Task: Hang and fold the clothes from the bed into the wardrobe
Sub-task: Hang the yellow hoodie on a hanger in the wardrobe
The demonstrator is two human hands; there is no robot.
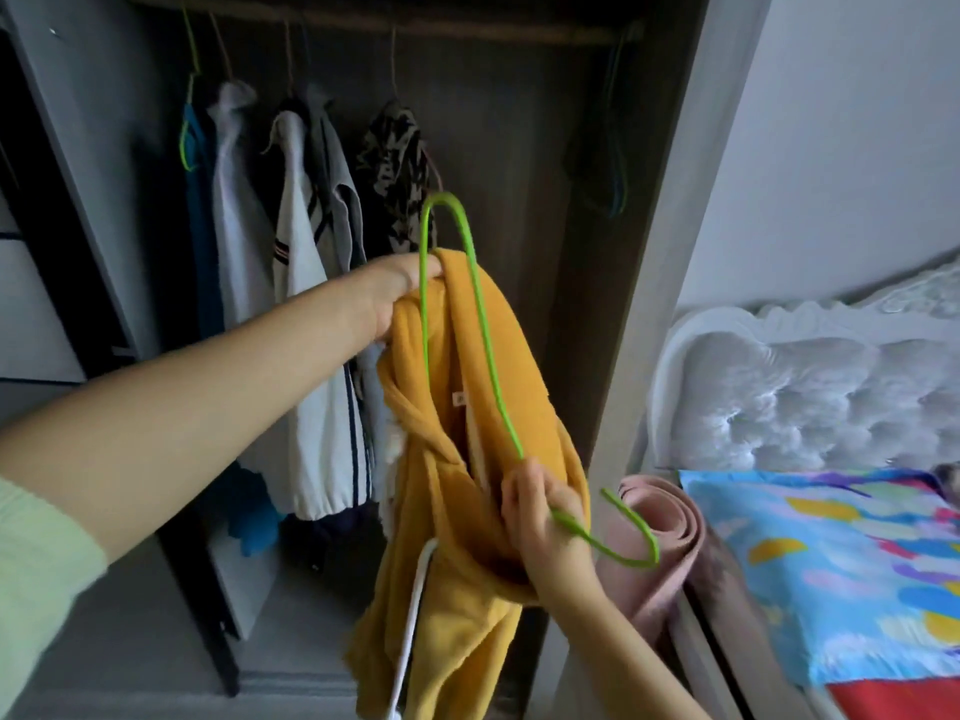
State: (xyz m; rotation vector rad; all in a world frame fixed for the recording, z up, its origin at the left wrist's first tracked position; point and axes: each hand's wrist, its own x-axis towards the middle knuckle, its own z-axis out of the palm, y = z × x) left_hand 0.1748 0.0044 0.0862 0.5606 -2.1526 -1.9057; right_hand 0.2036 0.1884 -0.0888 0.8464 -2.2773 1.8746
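A mustard-yellow fleece hoodie (462,553) with a white drawstring hangs in front of the open wardrobe (519,200). My left hand (400,293) grips its collar at the top, together with one end of a green hanger (470,283). My right hand (540,517) holds the same hanger lower down, near its hook, which sticks out to the right. The hanger's long side runs across the hoodie's neck opening.
Several garments (301,283) hang on the rail (395,23) at the wardrobe's left; its right half holds one dark hanger (615,174). A rolled pink mat (660,543) leans between wardrobe and bed. The bed (852,579) with a colourful cover is at the right.
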